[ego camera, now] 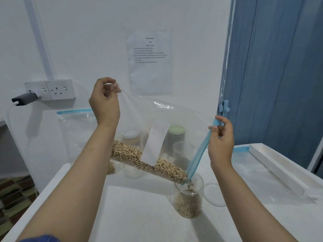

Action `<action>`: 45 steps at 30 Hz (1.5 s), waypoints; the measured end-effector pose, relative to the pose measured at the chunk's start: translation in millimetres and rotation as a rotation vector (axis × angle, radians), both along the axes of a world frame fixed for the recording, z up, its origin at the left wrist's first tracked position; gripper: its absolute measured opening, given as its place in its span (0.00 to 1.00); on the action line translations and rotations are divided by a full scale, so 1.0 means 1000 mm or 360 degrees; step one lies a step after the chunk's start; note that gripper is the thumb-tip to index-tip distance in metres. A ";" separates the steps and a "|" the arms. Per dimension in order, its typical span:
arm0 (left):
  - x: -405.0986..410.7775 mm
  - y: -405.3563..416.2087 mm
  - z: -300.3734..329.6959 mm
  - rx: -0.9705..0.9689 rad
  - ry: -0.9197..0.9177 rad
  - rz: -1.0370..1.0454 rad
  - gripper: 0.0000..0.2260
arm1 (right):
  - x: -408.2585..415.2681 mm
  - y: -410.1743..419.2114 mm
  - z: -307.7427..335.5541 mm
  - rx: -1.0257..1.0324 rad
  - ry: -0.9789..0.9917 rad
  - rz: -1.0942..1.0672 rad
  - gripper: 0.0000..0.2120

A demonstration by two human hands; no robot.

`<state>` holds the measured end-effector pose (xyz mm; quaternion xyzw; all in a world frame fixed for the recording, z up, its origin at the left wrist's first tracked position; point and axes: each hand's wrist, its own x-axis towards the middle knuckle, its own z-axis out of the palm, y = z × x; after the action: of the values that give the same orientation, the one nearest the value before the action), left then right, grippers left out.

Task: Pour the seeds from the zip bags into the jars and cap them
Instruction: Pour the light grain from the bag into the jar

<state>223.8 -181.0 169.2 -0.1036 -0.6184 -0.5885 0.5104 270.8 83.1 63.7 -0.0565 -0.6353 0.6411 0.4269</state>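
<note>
A clear zip bag (pixel 162 123) with a blue zip strip hangs tilted above the white table. My left hand (pixel 104 100) pinches its raised bottom corner. My right hand (pixel 221 137) grips the blue zip edge at its upper end. Pale seeds (pixel 148 163) lie along the bag's lower edge and fall from its low corner into a clear glass jar (pixel 189 198) that is partly filled with seeds. A clear round lid (pixel 214 193) lies flat on the table just right of the jar.
Behind the bag stand more clear jars (pixel 132 137), one with a green cap (pixel 176 131). A second zip bag (pixel 76 123) leans against the wall at the left. A long white box (pixel 279 168) lies on the right. A wall socket (pixel 57 89) is at upper left.
</note>
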 end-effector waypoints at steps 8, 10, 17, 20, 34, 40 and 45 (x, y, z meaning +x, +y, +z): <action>-0.001 0.000 0.000 -0.0004 0.0007 0.0001 0.11 | 0.000 -0.001 0.000 -0.0001 -0.0001 0.0004 0.13; -0.001 0.000 0.000 -0.0001 0.0009 -0.0005 0.11 | 0.000 -0.001 0.000 -0.0005 -0.0002 0.0000 0.13; -0.002 0.002 0.000 0.0008 0.0012 -0.0017 0.11 | 0.001 -0.001 -0.001 -0.0014 -0.0012 -0.0015 0.14; -0.002 0.002 0.000 0.0010 0.0017 -0.0019 0.10 | 0.001 -0.001 -0.001 -0.0025 -0.0015 -0.0018 0.13; -0.003 0.001 0.002 -0.0005 0.0020 -0.0046 0.05 | 0.002 -0.003 0.000 -0.0038 -0.0017 -0.0053 0.13; -0.004 0.005 0.003 -0.0008 0.0041 -0.0051 0.04 | 0.003 -0.002 0.000 -0.0041 -0.0011 -0.0071 0.13; -0.005 0.006 0.006 -0.0017 0.0058 -0.0052 0.05 | 0.005 -0.001 0.000 -0.0045 -0.0020 -0.0081 0.13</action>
<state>219.0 -174.6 174.9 -0.1270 -0.6104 -0.5916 0.5112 276.2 81.8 63.5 -0.0827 -0.6271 0.6386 0.4383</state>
